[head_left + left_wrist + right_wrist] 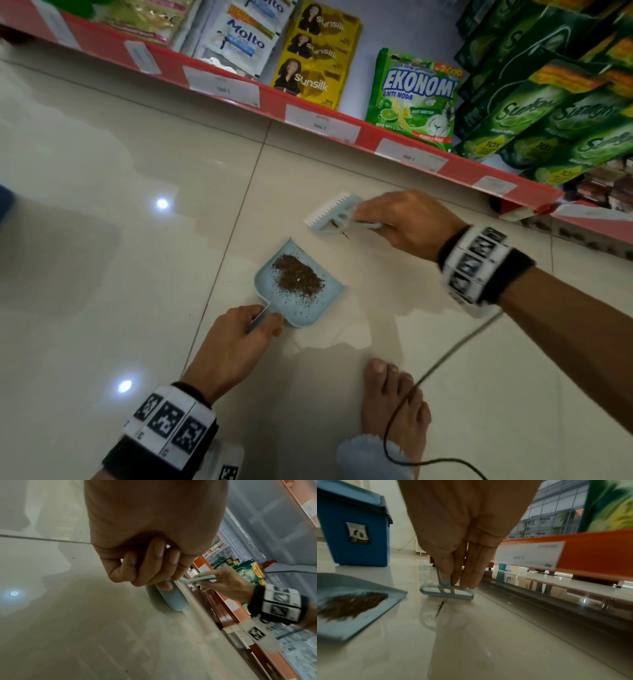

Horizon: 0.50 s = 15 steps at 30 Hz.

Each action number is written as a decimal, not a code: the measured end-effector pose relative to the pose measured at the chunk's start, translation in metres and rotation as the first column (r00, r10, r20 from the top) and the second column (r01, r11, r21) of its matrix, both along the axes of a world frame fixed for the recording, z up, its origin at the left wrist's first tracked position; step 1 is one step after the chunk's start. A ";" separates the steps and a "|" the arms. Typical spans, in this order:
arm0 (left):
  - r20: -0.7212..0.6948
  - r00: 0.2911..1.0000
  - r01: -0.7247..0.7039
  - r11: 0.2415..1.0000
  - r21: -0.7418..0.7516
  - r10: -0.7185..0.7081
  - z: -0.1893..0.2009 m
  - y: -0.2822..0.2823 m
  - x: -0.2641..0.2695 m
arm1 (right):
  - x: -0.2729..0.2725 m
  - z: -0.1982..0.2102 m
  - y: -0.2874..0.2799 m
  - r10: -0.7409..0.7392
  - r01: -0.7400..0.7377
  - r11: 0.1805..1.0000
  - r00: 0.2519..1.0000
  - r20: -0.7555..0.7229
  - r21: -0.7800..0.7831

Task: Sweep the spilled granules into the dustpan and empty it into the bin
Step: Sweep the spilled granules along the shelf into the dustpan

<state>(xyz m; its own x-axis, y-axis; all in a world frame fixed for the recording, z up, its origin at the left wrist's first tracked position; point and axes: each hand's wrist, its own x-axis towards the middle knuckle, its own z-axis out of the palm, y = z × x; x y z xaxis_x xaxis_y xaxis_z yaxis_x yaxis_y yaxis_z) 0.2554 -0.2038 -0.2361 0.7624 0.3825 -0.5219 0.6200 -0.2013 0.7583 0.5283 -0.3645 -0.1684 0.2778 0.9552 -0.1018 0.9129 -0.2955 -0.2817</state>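
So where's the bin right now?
The blue plastic bin shows only in the right wrist view, standing on the floor beyond the pale blue dustpan.

Glossy cream tile floor fills the lower frame, dark grout lines crossing at centre, two ceiling-light reflections at left. A red-edged shop shelf runs diagonally from upper left to right edge, with white price tags. On it: Molto sachets, yellow Sunsilk strips, a green Ekonomi pack, Sunlight pouches upper right.
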 end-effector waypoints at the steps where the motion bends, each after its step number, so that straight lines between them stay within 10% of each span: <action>1: 0.004 1.000 -0.006 1.000 -0.004 0.006 0.000 0.001 -0.001 | 0.001 0.002 -0.014 0.029 -0.028 1.000 1.000 0.009 -0.010; 15: 0.020 1.000 0.010 1.000 0.003 -0.010 0.006 0.004 0.011 | 0.006 0.004 0.011 -0.106 0.099 0.987 0.993 0.046 0.128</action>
<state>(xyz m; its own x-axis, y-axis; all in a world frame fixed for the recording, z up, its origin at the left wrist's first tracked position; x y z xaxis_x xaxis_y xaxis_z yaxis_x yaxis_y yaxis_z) 0.2667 -0.1996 -0.2302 0.7765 0.3763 -0.5054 0.6027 -0.2097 0.7699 0.5345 -0.3533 -0.1647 0.3769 0.9256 0.0347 0.8940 -0.3537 -0.2749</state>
